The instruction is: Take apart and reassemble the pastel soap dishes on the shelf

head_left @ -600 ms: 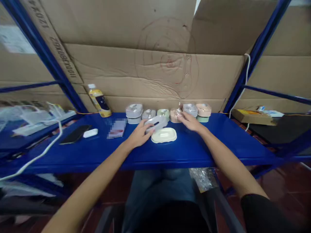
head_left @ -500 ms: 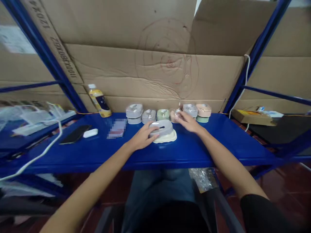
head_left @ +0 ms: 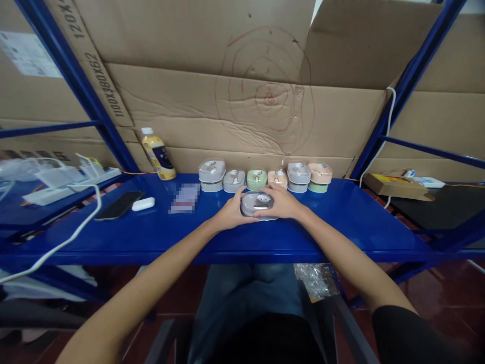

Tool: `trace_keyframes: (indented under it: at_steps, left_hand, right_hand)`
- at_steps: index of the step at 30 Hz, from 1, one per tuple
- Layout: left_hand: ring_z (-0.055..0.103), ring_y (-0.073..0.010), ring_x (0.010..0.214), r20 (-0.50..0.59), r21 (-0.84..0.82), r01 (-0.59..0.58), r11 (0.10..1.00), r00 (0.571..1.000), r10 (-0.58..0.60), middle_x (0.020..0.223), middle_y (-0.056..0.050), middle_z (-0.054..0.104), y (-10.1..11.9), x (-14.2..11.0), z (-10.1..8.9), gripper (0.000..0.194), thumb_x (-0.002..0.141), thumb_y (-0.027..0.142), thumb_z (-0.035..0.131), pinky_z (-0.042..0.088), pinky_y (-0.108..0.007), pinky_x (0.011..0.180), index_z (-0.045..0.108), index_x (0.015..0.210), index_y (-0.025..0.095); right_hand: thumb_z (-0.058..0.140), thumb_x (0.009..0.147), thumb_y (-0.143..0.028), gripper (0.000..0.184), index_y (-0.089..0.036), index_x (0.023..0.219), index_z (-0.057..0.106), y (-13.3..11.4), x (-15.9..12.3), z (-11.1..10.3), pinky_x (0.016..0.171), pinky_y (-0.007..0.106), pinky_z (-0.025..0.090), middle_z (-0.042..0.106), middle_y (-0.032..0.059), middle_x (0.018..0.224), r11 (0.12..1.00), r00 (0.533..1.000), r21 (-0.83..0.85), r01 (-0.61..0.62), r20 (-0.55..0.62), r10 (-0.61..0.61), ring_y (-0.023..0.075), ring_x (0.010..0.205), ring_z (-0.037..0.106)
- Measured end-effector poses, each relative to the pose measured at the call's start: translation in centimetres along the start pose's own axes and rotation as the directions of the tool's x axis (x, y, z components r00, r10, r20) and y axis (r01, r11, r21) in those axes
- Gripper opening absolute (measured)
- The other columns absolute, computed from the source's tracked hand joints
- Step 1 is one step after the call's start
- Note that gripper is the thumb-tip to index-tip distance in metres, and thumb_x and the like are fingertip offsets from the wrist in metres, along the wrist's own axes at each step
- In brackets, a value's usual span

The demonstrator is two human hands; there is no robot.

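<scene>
A small grey oval box with a clear lid (head_left: 257,202), like a soap box, stands on the blue shelf in front of me. Both hands wrap around it. On its left side, my left hand (head_left: 232,211) is closed with the thumb along the front. My right hand (head_left: 283,202) grips the right side and upper rim, its thumb also reaching to the front. Only a sliver of the pale base shows below. Close behind are a green lidded box (head_left: 256,179), a peach box (head_left: 277,178) partly behind my right fingers, and a grey lidded box (head_left: 234,180).
Stacked boxes stand at the row's ends: grey (head_left: 212,174) left, grey (head_left: 298,177) and peach-over-green (head_left: 320,177) right. Leftward are a blurred-out phone-like item (head_left: 184,198), a white case (head_left: 143,203), a black phone (head_left: 120,205), a yellow bottle (head_left: 159,155) and a white cable (head_left: 81,226).
My left hand has lowered the grey oval part onto the cream base. My right hand has come from the back row to the box, where a clear lid now sits on top.
</scene>
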State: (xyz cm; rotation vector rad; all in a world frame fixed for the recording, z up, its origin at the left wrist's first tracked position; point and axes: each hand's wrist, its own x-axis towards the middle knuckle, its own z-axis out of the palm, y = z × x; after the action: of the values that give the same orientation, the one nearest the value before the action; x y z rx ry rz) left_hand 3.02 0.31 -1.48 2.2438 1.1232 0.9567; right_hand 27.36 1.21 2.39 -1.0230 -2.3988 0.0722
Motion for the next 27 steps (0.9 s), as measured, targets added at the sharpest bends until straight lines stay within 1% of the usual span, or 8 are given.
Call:
trace_keyframes:
  at_steps: [5,9,12,15,18,21,24,27]
  left_hand:
    - [0.061,-0.0416,0.134,0.027,-0.033,0.019,0.999,0.999,-0.018,0.145,-0.021,0.063,-0.1,0.2,0.1,0.120,0.066,0.057,0.091,0.047,-0.059,0.114,0.026,0.160,0.019]
    - [0.060,-0.0418,0.136,0.025,0.015,0.035,0.999,0.999,-0.036,0.148,-0.021,0.061,-0.2,0.1,-0.2,0.117,0.065,0.059,0.091,0.048,-0.058,0.114,0.032,0.158,0.018]
    - [0.057,-0.0415,0.139,0.036,0.064,0.033,0.997,0.999,-0.036,0.153,-0.021,0.056,-0.4,-0.1,-0.8,0.110,0.064,0.060,0.091,0.047,-0.057,0.115,0.041,0.153,0.018]
    - [0.060,-0.0388,0.137,0.055,0.070,0.002,0.998,0.998,-0.006,0.149,-0.018,0.060,-0.6,-0.3,-1.2,0.102,0.067,0.060,0.089,0.049,-0.054,0.115,0.045,0.149,0.019]
    - [0.066,-0.0349,0.128,-0.036,0.082,-0.018,0.997,0.999,0.021,0.137,-0.016,0.068,-0.8,-0.2,-1.4,0.090,0.076,0.057,0.083,0.051,-0.052,0.112,0.044,0.148,0.018]
    - [0.069,-0.0307,0.121,-0.162,0.140,-0.043,0.989,0.985,0.066,0.128,-0.013,0.071,-1.1,-0.1,-1.4,0.065,0.088,0.049,0.071,0.054,-0.050,0.108,0.048,0.141,0.019]
    - [0.069,-0.0297,0.118,-0.205,0.217,-0.050,0.975,0.974,0.096,0.124,-0.012,0.071,-1.1,0.0,-1.3,0.049,0.092,0.044,0.064,0.055,-0.048,0.105,0.052,0.133,0.020]
    - [0.066,-0.0308,0.121,-0.184,0.284,-0.074,0.956,0.974,0.130,0.125,-0.013,0.069,-0.8,0.0,-1.2,0.043,0.094,0.042,0.059,0.053,-0.049,0.107,0.054,0.130,0.019]
  right_hand:
    - [0.081,0.073,-0.074,0.092,-0.021,0.146,0.062,-0.1,0.0,0.8,0.106,0.054,0.051,0.062,0.0161,0.128,1.000,0.998,-0.004,-0.017,0.060,0.017,0.0369,0.122,0.062]
    - [0.079,0.073,-0.076,0.103,-0.023,0.156,0.050,0.2,-0.4,0.3,0.106,0.055,0.052,0.059,0.0180,0.140,0.998,0.985,0.032,-0.061,0.161,0.055,0.0395,0.129,0.061]
    - [0.084,0.069,-0.073,0.112,-0.026,0.162,0.041,1.0,-0.8,-0.5,0.111,0.056,0.050,0.055,0.0164,0.150,0.995,0.970,0.100,-0.015,0.241,-0.010,0.0401,0.138,0.056]
    - [0.087,0.069,-0.067,0.109,-0.026,0.161,0.044,1.5,-1.2,-1.2,0.112,0.054,0.049,0.060,0.0150,0.147,0.992,0.969,0.123,0.025,0.242,-0.054,0.0378,0.134,0.059]
    - [0.083,0.072,-0.067,0.097,-0.023,0.153,0.054,1.1,-1.1,-1.9,0.107,0.051,0.051,0.065,0.0154,0.138,0.999,0.986,0.021,-0.045,0.162,0.041,0.0367,0.126,0.064]
    - [0.079,0.077,-0.067,0.088,-0.022,0.148,0.058,0.6,-0.3,-2.6,0.101,0.049,0.052,0.064,0.0178,0.136,0.976,0.983,-0.115,-0.184,-0.023,0.183,0.0380,0.123,0.064]
    - [0.074,0.082,-0.066,0.083,-0.019,0.147,0.056,1.0,1.6,-3.3,0.095,0.050,0.052,0.063,0.0220,0.132,0.893,0.922,-0.265,-0.364,-0.236,0.306,0.0408,0.118,0.064]
    - [0.071,0.086,-0.060,0.075,-0.012,0.141,0.057,2.2,4.2,-3.3,0.096,0.052,0.048,0.061,0.0269,0.131,0.795,0.863,-0.364,-0.485,-0.348,0.367,0.0429,0.118,0.060]
